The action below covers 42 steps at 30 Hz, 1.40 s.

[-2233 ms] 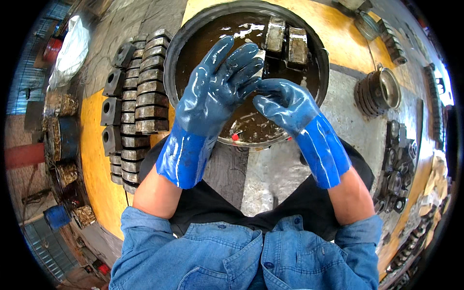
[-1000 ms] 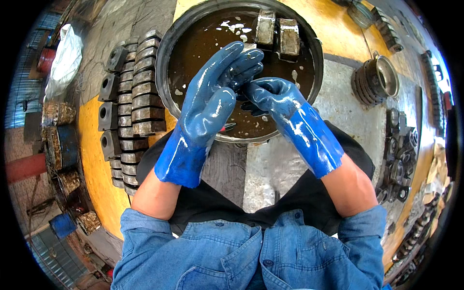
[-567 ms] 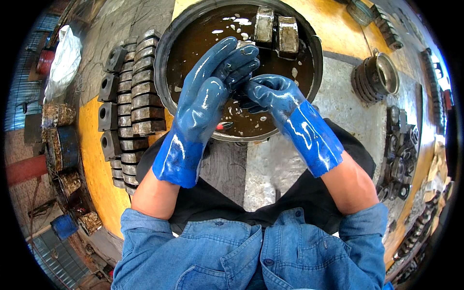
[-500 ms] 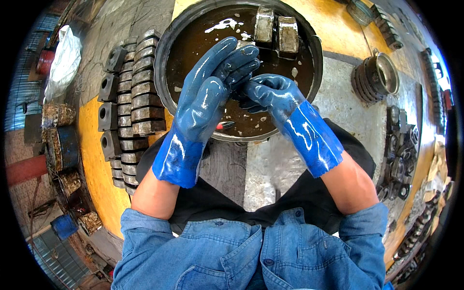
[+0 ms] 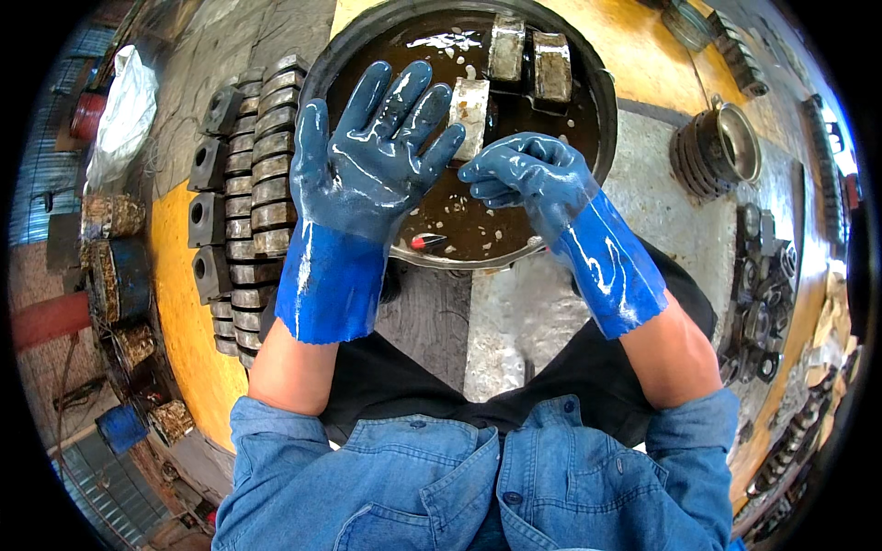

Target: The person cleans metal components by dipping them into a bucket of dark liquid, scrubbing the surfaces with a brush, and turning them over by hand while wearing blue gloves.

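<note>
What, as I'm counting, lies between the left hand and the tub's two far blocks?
In the head view, a third block, in the tub, lies between them.

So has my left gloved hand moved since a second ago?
Yes: your left gloved hand has moved left, toward the left rim of the black tub.

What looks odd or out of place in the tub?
A small red-tipped thing near the tub's near rim: its bright colour stands out against the brown liquid and drab blocks. I can't tell what it is. Nothing else there stands out.
</note>
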### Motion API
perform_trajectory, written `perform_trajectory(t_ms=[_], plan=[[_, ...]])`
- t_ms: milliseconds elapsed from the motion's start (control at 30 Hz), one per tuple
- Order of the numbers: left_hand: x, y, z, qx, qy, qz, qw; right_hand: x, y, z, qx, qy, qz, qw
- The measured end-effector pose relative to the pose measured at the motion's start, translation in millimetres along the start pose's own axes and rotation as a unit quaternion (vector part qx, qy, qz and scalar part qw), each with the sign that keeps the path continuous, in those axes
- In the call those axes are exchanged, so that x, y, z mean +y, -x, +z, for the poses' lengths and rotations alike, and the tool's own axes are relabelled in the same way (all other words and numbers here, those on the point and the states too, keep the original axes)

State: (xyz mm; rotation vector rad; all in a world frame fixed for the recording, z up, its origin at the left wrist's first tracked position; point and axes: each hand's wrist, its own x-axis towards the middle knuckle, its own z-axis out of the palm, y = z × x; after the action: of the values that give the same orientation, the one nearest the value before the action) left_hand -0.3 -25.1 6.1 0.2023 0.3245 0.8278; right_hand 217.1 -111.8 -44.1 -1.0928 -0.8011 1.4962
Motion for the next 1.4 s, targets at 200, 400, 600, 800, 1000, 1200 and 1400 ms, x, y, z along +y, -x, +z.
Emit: perform_trajectory(t_ms=[200, 400, 600, 800, 1000, 1200, 1400], plan=[[-2, -4, 5, 0.013, 0.004, 0.009, 1.0, -4, 6, 9, 0.022, -0.008, -0.009, 1.0], [-4, -10, 12, 0.023, 0.009, 0.015, 1.0, -6, 10, 6, -0.006, -0.045, -0.053, 0.998], [-4, -10, 14, 0.034, 0.014, 0.021, 0.999, -8, 11, 7, 0.018, -0.023, -0.026, 0.999], [-3, -9, 15, 0.044, 0.014, 0.021, 0.999, -7, 6, 3, 0.049, -0.024, -0.009, 0.998], [3, -10, 8, 0.029, -0.031, 0.035, 0.998, -10, 2, 2, 0.092, 0.056, 0.061, 0.992], [30, -31, -39, 0.03, -0.114, 0.069, 0.991, -12, -5, -16, 0.197, 0.59, -0.082, 0.779], [24, -62, -82, 0.119, -0.427, 0.134, 0.886, -16, -8, -30, 0.156, 0.682, 0.081, 0.71]])
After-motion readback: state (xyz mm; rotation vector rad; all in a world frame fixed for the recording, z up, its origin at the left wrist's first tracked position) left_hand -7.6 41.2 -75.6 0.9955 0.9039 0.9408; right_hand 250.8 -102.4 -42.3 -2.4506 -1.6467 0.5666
